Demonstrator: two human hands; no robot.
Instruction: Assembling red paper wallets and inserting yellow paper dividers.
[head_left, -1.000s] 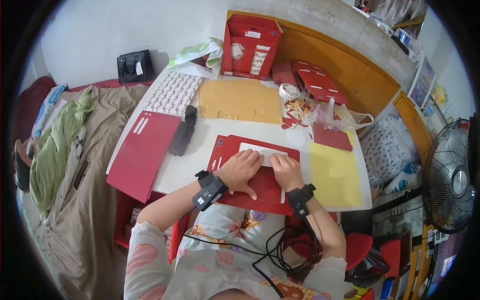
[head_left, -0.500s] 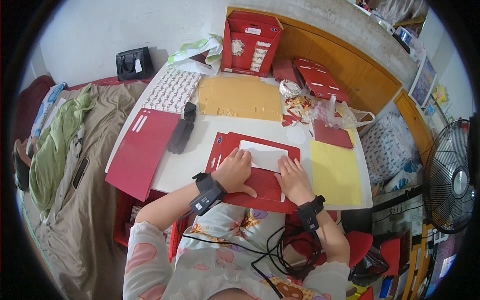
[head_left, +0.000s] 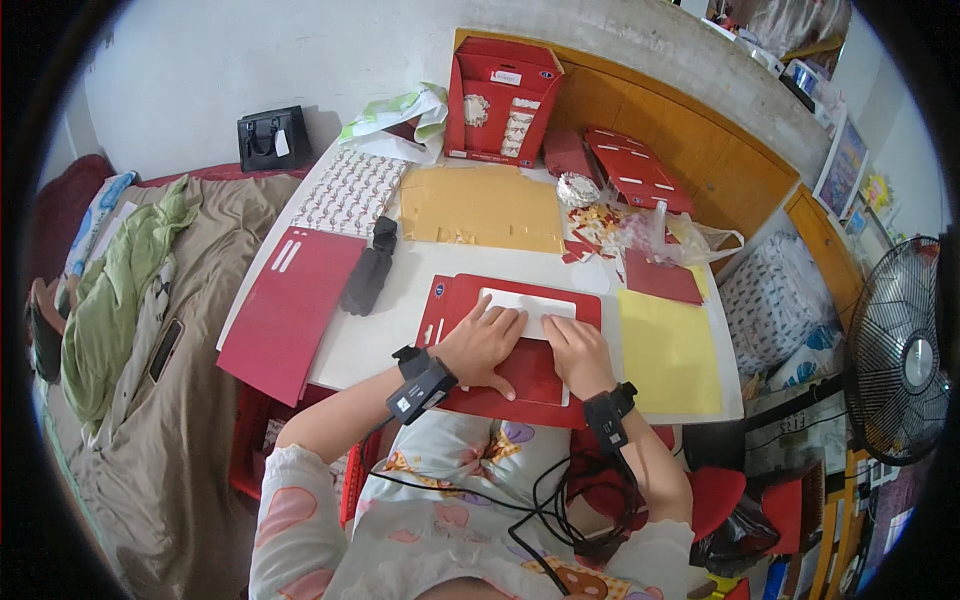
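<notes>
A red cardboard piece (head_left: 460, 290) with rounded corners lies in front of me at the table's near edge. Set into its upper part is a white rectangular panel (head_left: 550, 303), partly covered by my fingers. My left hand (head_left: 482, 345) rests open across the red card, fingertips on the panel and thumb pointing down over the red surface. On the panel's lower right my right hand (head_left: 577, 355) presses with bent fingertips, its palm over the card's right side. Neither hand grips anything I can see. Both wrists wear black strapped devices.
A yellow sheet (head_left: 668, 350) lies to the right, a dark red folded card (head_left: 290, 310) and a black pouch (head_left: 370, 268) to the left. Farther back are tan cardboard (head_left: 480, 210), a red display box (head_left: 503, 100) and scattered scraps (head_left: 600, 228). A fan (head_left: 900, 350) stands right.
My right hand has slid left and inward over the white panel, its fingers now more bent. My left fingers have spread farther right onto the panel. The view has shifted slightly.
</notes>
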